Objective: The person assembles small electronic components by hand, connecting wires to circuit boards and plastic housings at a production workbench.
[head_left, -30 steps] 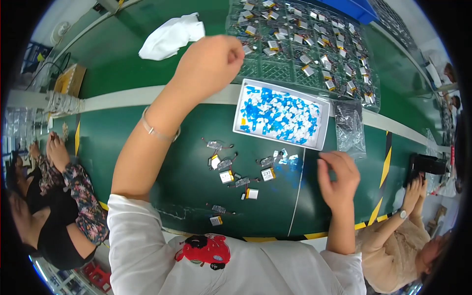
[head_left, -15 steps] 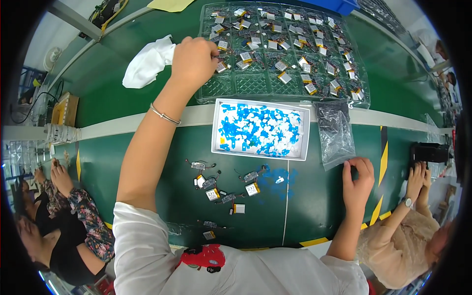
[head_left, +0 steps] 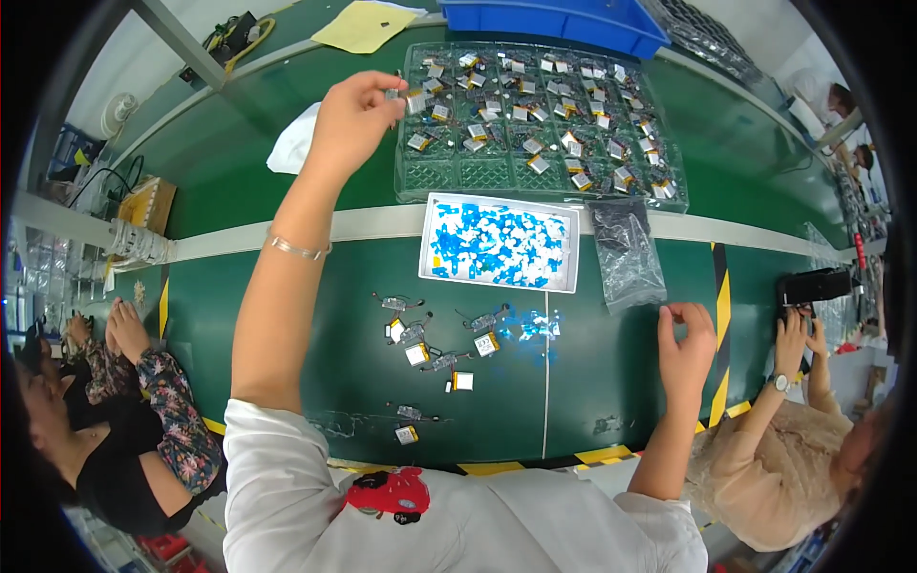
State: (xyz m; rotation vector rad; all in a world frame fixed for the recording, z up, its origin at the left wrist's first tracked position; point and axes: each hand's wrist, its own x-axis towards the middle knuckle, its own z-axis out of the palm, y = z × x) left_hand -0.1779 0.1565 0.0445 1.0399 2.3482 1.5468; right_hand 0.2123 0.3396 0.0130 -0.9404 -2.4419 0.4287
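Observation:
My left hand (head_left: 358, 119) is raised over the left edge of a clear plastic tray (head_left: 425, 177). Its thumb and fingers are pinched on a small circuit board with a silver battery (head_left: 415, 101); the fingers partly cover the board. Many similar board-and-battery units fill the tray's compartments. On the right, my right hand (head_left: 688, 349) rests with loosely curled fingers, nothing visible in them, just below a clear plastic bag (head_left: 630, 272) with dark contents. Between my arms several loose units lie on the green table, one with a battery (head_left: 463, 381) near the middle.
A white box (head_left: 431, 282) of small blue and white pieces stands before the tray. Blue film or marks (head_left: 530, 327) show on the table. A white cloth (head_left: 294, 141) lies behind my left arm. A blue bin (head_left: 554, 21) stands beyond the tray. Co-workers sit at both sides.
My left hand has moved from inside the tray's left column toward its outer edge, with a battery now showing at the fingertips. My right hand stays by the bag. The whole view has shifted slightly.

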